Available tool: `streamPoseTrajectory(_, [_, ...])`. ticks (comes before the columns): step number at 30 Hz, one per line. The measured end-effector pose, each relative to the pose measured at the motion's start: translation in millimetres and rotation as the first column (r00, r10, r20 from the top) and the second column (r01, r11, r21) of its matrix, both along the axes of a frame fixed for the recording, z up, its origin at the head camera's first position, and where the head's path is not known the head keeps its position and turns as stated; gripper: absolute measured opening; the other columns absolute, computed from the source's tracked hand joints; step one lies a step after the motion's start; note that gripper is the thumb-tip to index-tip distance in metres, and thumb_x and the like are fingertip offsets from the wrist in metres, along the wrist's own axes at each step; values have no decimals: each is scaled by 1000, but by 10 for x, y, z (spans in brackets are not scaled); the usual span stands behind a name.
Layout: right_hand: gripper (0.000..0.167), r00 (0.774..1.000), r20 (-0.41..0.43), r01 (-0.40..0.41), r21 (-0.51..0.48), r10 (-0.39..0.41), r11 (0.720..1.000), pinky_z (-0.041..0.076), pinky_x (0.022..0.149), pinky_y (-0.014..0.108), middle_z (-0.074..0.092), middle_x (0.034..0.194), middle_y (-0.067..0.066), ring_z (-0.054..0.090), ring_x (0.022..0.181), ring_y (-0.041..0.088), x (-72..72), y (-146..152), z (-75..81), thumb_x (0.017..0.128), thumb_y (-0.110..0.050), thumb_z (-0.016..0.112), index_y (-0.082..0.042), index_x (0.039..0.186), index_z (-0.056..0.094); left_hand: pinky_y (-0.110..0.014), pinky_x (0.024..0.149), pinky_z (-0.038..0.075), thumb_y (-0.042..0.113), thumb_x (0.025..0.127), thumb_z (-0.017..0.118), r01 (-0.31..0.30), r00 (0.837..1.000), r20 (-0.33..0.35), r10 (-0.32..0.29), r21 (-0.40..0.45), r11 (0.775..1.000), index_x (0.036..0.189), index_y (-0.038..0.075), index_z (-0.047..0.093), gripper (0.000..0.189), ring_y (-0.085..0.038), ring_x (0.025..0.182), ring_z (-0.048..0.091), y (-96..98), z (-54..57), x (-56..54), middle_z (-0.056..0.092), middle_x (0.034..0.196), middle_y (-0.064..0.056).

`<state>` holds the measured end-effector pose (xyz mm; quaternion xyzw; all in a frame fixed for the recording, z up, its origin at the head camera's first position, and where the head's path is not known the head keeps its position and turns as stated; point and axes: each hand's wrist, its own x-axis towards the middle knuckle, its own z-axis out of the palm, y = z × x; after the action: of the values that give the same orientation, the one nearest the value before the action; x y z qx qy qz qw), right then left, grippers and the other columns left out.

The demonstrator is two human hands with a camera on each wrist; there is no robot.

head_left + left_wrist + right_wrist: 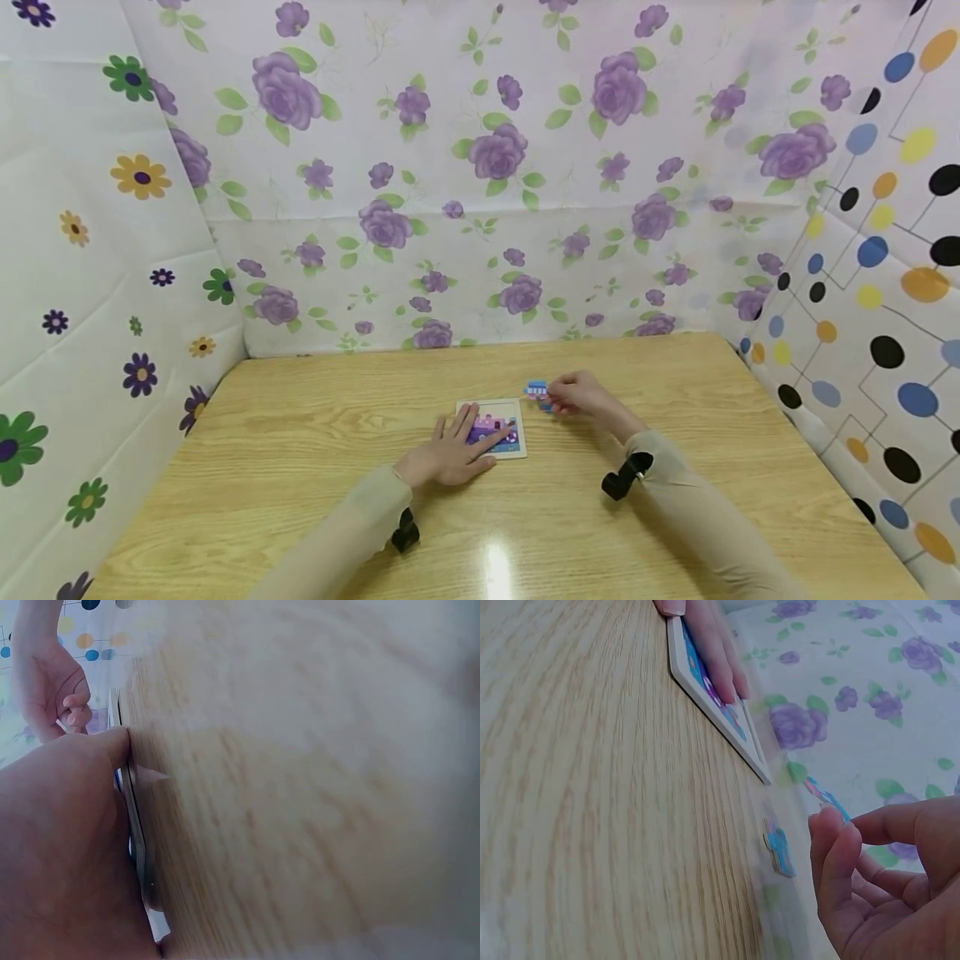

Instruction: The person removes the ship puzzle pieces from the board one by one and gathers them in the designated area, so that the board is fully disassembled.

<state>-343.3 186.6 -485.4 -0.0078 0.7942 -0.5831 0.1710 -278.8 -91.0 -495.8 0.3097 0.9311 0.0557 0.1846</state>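
A jigsaw puzzle in a square white-rimmed tray (524, 451) lies on the wooden table, its picture partly filled in purple, pink and blue. My left hand (450, 454) rests on it with fingers spread and straight, covering part of the picture. To the right of the tray, my right hand (583, 397) pinches a blue and pink puzzle piece (826, 796) between thumb and fingertips, raised off the table. Below it, a second puzzle piece (779, 849), blue with a little pink, lies on the tabletop. In the left wrist view, the left hand (64, 840) hides most of the tray.
The wooden table (315, 417) runs back to a cloth wall (450, 250) with purple flowers. More patterned cloth closes off the left and right sides. Each wrist wears a small black camera mount, such as the right one (622, 479).
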Motion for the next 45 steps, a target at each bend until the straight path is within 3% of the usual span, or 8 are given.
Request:
streamPoseTrajectory(11, [28, 1000, 8, -13, 27, 13, 1000, 46, 53, 17, 71, 82, 4, 58, 62, 5, -7, 266, -14, 98, -14, 55, 8, 112, 63, -64, 117, 1, 56, 102, 21, 5, 1000, -13, -5, -4, 1000, 154, 44, 5, 56, -35, 150, -12, 11, 18, 14, -13, 161, -20])
streamPoseTrajectory(21, [29, 1000, 18, 7, 35, -8, 999, 48, 55, 18, 67, 80, 5, 59, 63, 7, -26, 483, -55, 98, -12, 54, 11, 113, 61, -62, 118, 3, 55, 103, 19, -11, 1000, -27, 10, -30, 999, 154, 44, 6, 54, -34, 150, -10, 18, 41, 40, -11, 162, -19])
streamPoseTrajectory(25, [30, 999, 24, 39, 46, -40, 998, 47, 53, 16, 67, 77, 2, 58, 61, 5, -22, 554, -63, 97, -13, 55, 10, 114, 62, -62, 118, 6, 54, 103, 21, -5, 999, -39, 4, -10, 1000, 154, 46, 7, 53, -35, 150, -9, 8, 9, 24, -10, 162, -20])
streamPoseTrajectory(32, [28, 1000, 5, 6, 24, -6, 1000, 47, 53, 15, 69, 75, 0, 59, 60, 4, -1, 663, -55, 96, -14, 56, 9, 109, 64, -54, 120, 13, 52, 103, 27, 30, 997, -75, -26, 60, 998, 155, 41, 13, 54, -40, 149, -5, -25, -44, -25, -5, 161, -25])
streamPoseTrajectory(45, [27, 998, 30, 55, 111, -59, 992, 47, 51, 17, 71, 78, 1, 60, 61, 5, -38, 704, -107, 98, -17, 57, 5, 112, 64, -59, 117, 20, 47, 102, 38, 84, 995, -57, -76, 151, 985, 154, 40, 20, 55, -46, 148, -1, -112, 24, -15, -2, 160, -28])
